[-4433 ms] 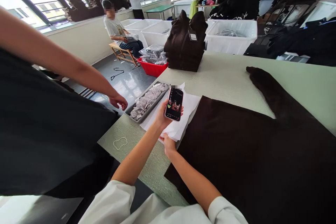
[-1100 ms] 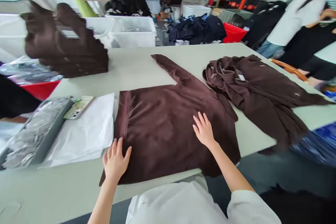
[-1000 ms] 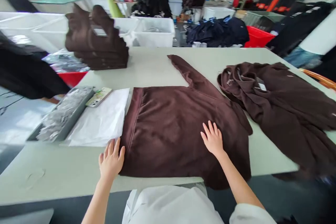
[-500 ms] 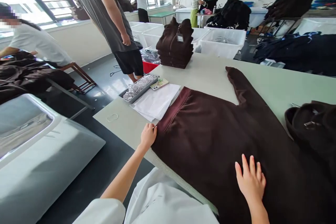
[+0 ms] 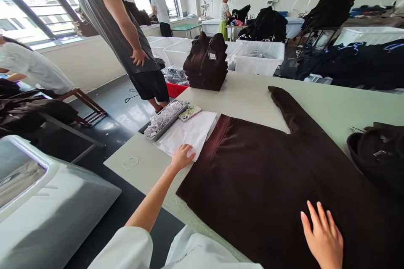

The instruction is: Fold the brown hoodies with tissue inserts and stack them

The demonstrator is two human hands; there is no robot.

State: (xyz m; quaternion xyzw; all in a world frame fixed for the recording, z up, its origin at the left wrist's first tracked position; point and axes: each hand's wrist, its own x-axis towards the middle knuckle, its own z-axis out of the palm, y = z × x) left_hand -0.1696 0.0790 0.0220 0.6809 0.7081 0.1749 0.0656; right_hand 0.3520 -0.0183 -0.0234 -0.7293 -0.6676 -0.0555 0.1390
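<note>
A dark brown fleece sweatshirt [image 5: 268, 176] lies flat at lower right, under the right hand [image 5: 322, 239], whose fingers are spread. The left hand [image 5: 182, 157], just left of its hem, touches a corner of the white sheet stack [image 5: 189, 132]; I cannot tell whether it grips.

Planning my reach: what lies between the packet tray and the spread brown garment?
In the head view, a stack of white sheets fills that stretch, with a phone on its far corner and the left hand on its near corner.

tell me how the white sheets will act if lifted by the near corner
Likely floppy: the white sheets look thin and lie flat under the left hand. Probably light, so the top one may slide. The phone at their far edge could slip.
</note>
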